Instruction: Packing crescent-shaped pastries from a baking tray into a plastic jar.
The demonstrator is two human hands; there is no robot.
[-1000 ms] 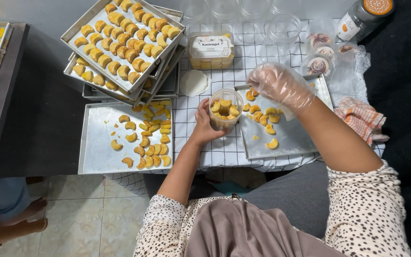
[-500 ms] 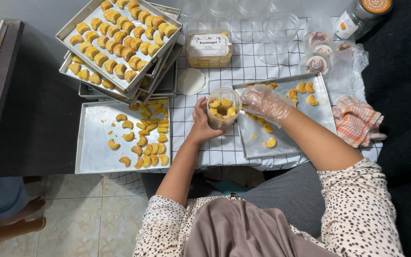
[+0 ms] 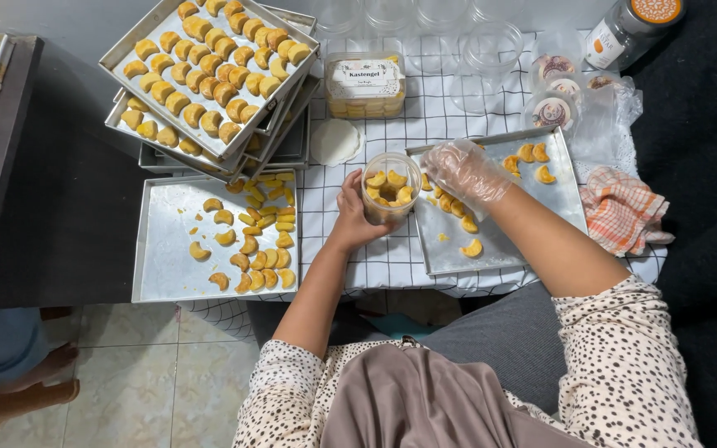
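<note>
My left hand (image 3: pixel 353 212) grips a clear round plastic jar (image 3: pixel 390 187) partly filled with golden crescent cookies; the jar stands on the checked white cloth (image 3: pixel 392 257). My right hand (image 3: pixel 463 171), in a thin clear plastic glove, hovers over the metal tray (image 3: pixel 504 241) just right of the jar, its fingers curled over several crescent cookies (image 3: pixel 450 203). Whether it holds one I cannot tell. More cookies lie at the tray's far corner (image 3: pixel 531 154), and one lies at its near middle (image 3: pixel 472 248).
A second tray (image 3: pixel 168 274) with loose cookies sits to the left. Stacked full trays (image 3: pixel 209 75) stand behind it. A filled lidded tub (image 3: pixel 365 85), empty clear jars (image 3: pixel 491 50), round lids (image 3: pixel 551 112), an orange-capped bottle (image 3: pixel 632 25) and a checked towel (image 3: pixel 624 207) are around. Someone's foot (image 3: pixel 31 369) is at lower left.
My gloved right hand dropped from above the jar down and right onto the tray's cookies. The left hand keeps hold of the jar.
</note>
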